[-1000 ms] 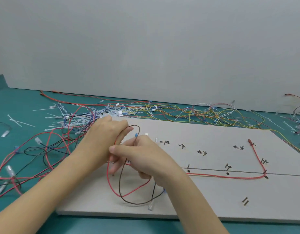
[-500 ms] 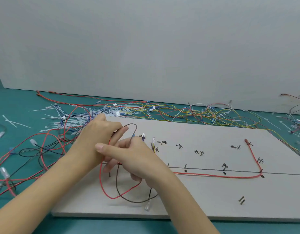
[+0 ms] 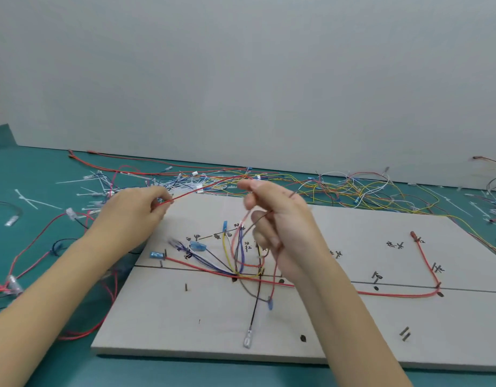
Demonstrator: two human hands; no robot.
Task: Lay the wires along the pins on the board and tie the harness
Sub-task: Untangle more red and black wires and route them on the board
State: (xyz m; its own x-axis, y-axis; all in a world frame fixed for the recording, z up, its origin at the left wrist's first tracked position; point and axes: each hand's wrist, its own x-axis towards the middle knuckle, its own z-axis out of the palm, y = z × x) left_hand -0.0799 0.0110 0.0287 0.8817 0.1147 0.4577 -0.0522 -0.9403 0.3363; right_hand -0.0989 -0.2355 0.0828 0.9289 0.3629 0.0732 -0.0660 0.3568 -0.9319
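A grey harness board [image 3: 339,339] with pins and handwritten labels lies on the teal table. A long red wire [image 3: 394,294] runs along its drawn line and bends up at the right. Several coloured wires [image 3: 230,263] fan out from one pin near the middle. My left hand [image 3: 132,210] pinches one end of a thin red wire [image 3: 202,189] above the board's far left corner. My right hand [image 3: 280,219] holds the same red wire and a dark brown wire [image 3: 245,286], whose loops hang down to the board. A black wire with a clear terminal [image 3: 247,340] lies near the front edge.
A tangle of loose wires [image 3: 353,191] and white cable ties [image 3: 101,188] spreads along the table behind the board and to its left. More red and black wires [image 3: 31,263] lie left of the board. A grey wall stands behind.
Both hands have lifted and moved apart, stretching the red wire between them. The loops that lay low over the board's left part now hang from the right hand.
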